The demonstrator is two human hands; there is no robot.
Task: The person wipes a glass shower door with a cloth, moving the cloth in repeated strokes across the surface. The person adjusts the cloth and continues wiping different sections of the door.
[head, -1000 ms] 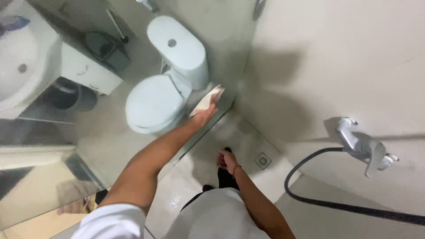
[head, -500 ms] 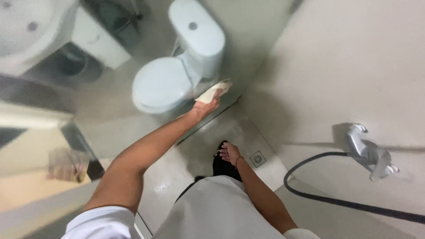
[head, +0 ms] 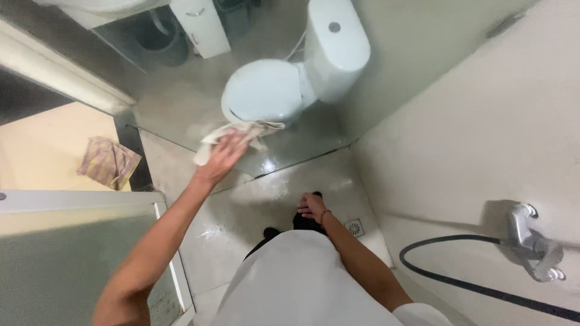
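My left hand (head: 222, 158) is stretched out ahead of me at about eleven o'clock, fingers spread flat and pressing a pale cloth (head: 235, 134) against the glass panel (head: 181, 102). The cloth is bunched under my palm and sticks out past my fingertips at both sides. Through the glass, just beyond the cloth at twelve o'clock, stands the white toilet (head: 284, 84), lid down. My right hand (head: 312, 206) hangs low by my leg, close to me at about one o'clock, fingers loosely curled together and holding nothing. A small floor drain (head: 354, 227) sits just beside it. At four o'clock a dark hose (head: 459, 284) loops from a metal tap (head: 531, 241) on the wall. A striped rag (head: 109, 162) lies on the floor at nine o'clock.
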